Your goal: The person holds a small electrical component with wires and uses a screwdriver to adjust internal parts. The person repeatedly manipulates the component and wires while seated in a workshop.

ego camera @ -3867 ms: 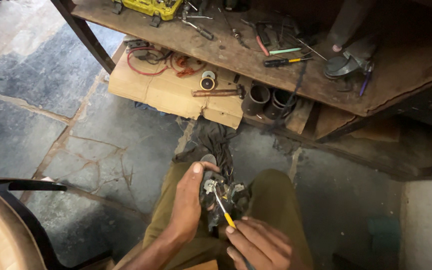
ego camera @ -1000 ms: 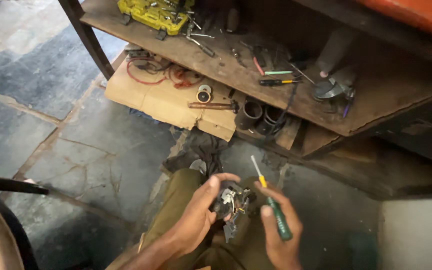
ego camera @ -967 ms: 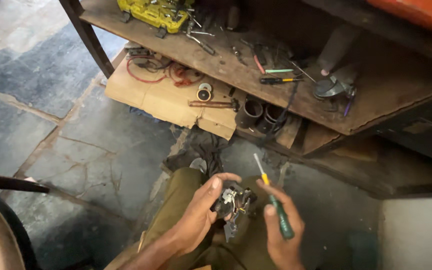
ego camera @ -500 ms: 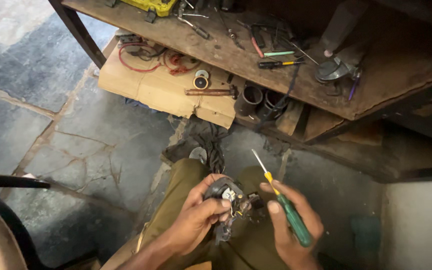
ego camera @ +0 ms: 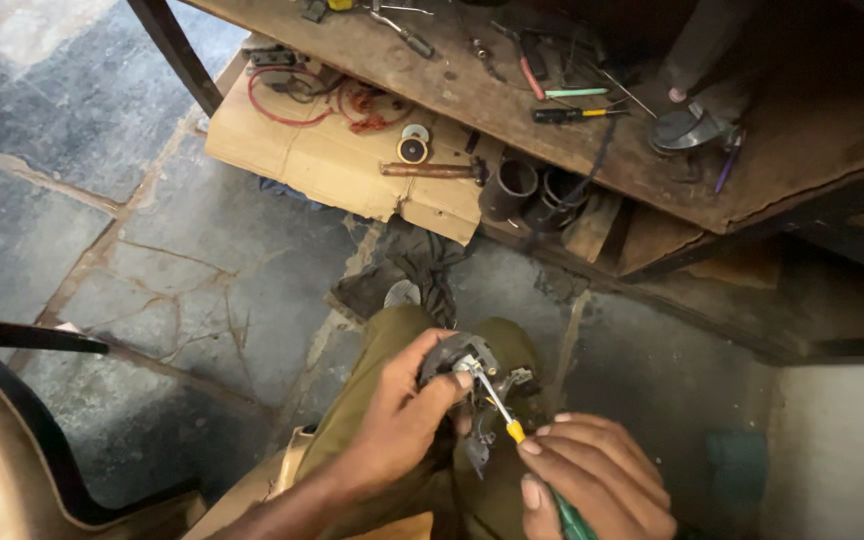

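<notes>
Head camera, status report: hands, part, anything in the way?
Left hand grips small motor part over knee. Right hand holds screwdriver, tip on part. Nothing blocking.

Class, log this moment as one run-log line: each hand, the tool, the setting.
left hand: grips part | right hand: holds screwdriver, tip on part | setting: knee, near bench

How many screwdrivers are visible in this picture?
2: one in the right hand, its screwdriver tip on the grey part; one black-and-yellow screwdriver on the bench. Others may be hidden.
</notes>
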